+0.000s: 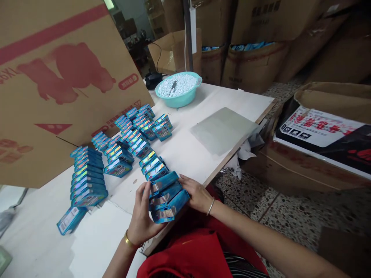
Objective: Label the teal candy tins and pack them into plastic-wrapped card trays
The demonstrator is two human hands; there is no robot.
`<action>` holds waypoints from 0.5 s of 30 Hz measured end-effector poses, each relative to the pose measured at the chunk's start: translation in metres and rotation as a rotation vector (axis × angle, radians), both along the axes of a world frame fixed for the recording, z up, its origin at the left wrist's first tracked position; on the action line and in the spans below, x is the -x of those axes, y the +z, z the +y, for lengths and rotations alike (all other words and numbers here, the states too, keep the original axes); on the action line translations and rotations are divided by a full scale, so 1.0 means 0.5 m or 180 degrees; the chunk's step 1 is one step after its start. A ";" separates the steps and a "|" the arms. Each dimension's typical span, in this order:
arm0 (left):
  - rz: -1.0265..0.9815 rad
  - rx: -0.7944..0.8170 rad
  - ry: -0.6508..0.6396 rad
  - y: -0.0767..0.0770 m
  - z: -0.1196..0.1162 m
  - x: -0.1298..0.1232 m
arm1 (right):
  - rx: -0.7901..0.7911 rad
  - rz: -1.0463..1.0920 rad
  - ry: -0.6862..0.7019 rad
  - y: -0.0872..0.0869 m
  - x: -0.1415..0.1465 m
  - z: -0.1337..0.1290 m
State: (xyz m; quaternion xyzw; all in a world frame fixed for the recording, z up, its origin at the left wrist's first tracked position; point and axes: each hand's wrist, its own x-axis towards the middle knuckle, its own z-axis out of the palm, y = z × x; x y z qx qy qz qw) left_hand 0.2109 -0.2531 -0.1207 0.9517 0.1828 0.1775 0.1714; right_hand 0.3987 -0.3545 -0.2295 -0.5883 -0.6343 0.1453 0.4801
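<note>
Three small blue boxes (166,197) are gripped side by side between my two hands, above the near edge of the table. My left hand (143,218) closes on their left ends, its thumb below and fingers along the side. Against their right ends presses my right hand (195,193), fingers partly hidden behind the boxes. Just beyond them stands a short row of similar blue boxes (153,165) with shiny tops. Farther left, a long row of blue boxes (88,175) stands upright, and one blue box (71,221) lies apart in front of it.
A turquoise basin (179,101) full of small white pieces stands at the back of the white table (185,154). A translucent sheet (223,129) lies to the right. The big carton (58,92) rises on the left; an open carton (319,154) stands beyond the right edge.
</note>
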 end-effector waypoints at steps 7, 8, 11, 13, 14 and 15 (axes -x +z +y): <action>0.0398 -0.0041 0.0282 0.016 -0.003 0.013 | 0.0227 0.0216 -0.0149 -0.001 -0.005 -0.010; 0.0476 -0.0035 0.0314 0.021 -0.004 0.012 | 0.0220 0.0385 -0.0203 0.007 -0.016 -0.002; 0.0613 -0.0045 0.0359 0.033 -0.005 0.006 | 0.0079 0.0778 -0.0415 0.048 -0.060 0.057; 0.0654 -0.0093 0.0341 0.036 -0.005 0.001 | -0.0033 0.0613 -0.0236 0.081 -0.087 0.123; 0.0683 -0.0120 0.0332 0.038 -0.005 -0.001 | -0.0006 0.0454 0.0047 0.094 -0.095 0.158; 0.0717 -0.0148 0.0322 0.039 -0.005 -0.003 | 0.0104 0.0330 0.0351 0.105 -0.100 0.192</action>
